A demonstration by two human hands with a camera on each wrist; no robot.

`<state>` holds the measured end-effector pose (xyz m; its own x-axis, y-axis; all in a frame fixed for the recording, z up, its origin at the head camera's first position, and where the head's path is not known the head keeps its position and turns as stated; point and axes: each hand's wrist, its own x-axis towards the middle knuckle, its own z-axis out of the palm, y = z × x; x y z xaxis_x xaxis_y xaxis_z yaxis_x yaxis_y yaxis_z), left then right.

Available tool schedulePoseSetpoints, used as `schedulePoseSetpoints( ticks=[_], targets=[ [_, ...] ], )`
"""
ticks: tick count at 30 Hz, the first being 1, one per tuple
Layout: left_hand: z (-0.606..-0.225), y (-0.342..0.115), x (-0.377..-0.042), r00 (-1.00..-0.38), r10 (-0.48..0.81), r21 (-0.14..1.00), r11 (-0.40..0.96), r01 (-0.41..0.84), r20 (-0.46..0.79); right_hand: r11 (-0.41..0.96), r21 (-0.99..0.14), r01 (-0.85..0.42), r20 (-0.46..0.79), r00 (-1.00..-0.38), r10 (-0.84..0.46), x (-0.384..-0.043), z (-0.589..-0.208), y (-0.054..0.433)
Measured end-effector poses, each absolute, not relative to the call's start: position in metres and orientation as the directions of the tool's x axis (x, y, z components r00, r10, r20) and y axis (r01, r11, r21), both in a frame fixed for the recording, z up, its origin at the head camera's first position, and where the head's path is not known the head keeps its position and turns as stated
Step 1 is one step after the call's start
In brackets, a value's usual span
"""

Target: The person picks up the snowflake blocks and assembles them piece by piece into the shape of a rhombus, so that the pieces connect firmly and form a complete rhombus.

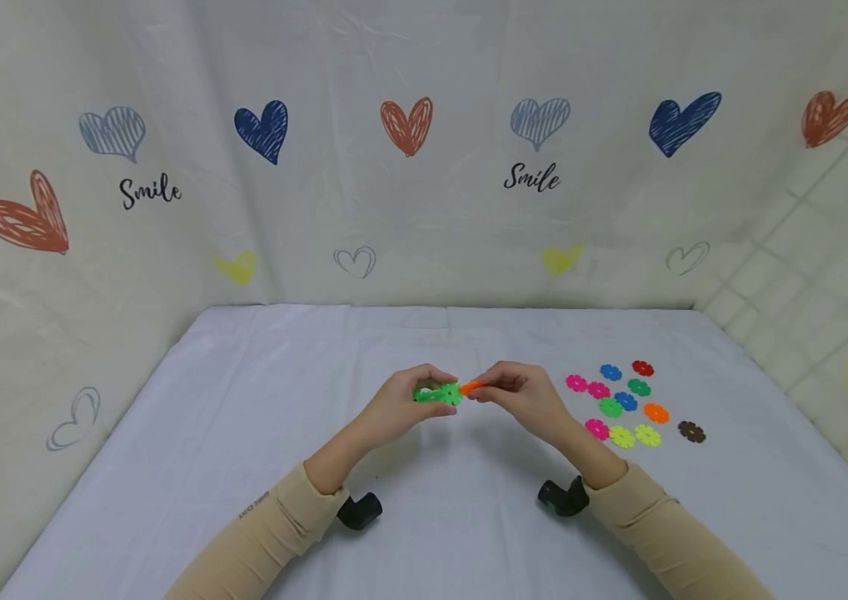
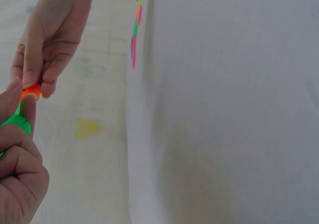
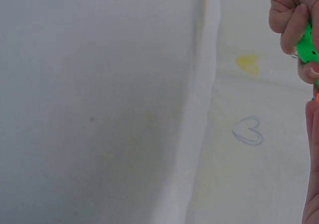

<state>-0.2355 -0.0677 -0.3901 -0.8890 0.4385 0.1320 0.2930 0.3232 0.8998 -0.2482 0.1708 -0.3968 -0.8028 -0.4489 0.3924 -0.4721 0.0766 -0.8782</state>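
Beige sleeves [image 1: 259, 533] lie nearest. Left fingers [image 1: 431, 372] grip a bright green, notched shape [image 1: 451, 394]; right fingers [image 1: 497, 374] pinch an orange piece [image 1: 471, 387].

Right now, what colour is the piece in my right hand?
The piece in your right hand is orange, seen best in the head view.

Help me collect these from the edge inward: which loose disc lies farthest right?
The brown disc. It is the only brown one, sitting farther right than the orange disc and all the other scattered ones.
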Motion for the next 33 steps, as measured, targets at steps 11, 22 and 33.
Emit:
schedulePoseSetpoints(
  ticks=[11, 22, 33],
  targets=[
    [-0.388, -0.068, -0.233, -0.897, 0.428, 0.893, 0.354, 0.277, 0.109, 0.151, -0.838, -0.524, 0.397, -0.777, -0.488, -0.250, -0.400, 0.164],
    [-0.391, -0.069, -0.234, -0.905, 0.423, 0.912, 0.359, 0.199, 0.031, 0.213, -0.848, -0.485, 0.331, -0.798, -0.503, -0.250, -0.399, 0.176],
    [-0.394, -0.077, -0.238, -0.918, 0.396, 0.921, 0.350, 0.172, 0.021, 0.356, -0.859, -0.368, 0.165, -0.858, -0.487, -0.273, -0.388, 0.230]
  ],
)
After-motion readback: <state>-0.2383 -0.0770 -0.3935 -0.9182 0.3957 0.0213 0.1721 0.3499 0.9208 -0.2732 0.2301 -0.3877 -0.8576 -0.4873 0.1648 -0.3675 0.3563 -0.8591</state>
